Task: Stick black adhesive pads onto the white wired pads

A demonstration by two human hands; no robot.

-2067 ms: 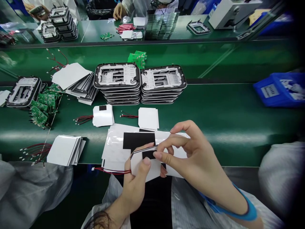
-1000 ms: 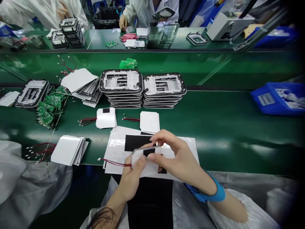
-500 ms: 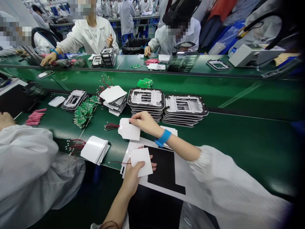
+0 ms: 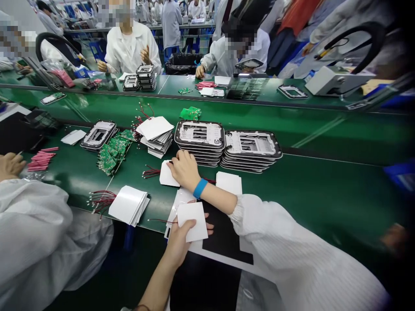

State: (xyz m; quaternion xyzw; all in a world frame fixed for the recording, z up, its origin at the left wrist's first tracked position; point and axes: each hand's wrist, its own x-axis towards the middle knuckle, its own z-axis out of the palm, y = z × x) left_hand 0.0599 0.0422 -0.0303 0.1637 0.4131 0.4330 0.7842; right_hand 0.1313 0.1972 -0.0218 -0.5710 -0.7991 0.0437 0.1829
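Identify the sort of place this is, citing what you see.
Probably an electronics assembly workshop: flat green circuit boards lie heaped on a long green bench, with stacked rectangular black-and-white frames nearby and people in white long-sleeved coats opposite.

And here on the bench [image 4: 324,194], two frame stacks [image 4: 199,134] stand side by side, circuit boards [image 4: 190,113] behind the left one. Left of them comes a card pile [image 4: 154,129], then loose boards [image 4: 112,153]. Up front, a wired stack [image 4: 127,205] lies left; a wired piece [image 4: 194,216] sits in the left hand [image 4: 180,242], above a sheet [image 4: 223,231].
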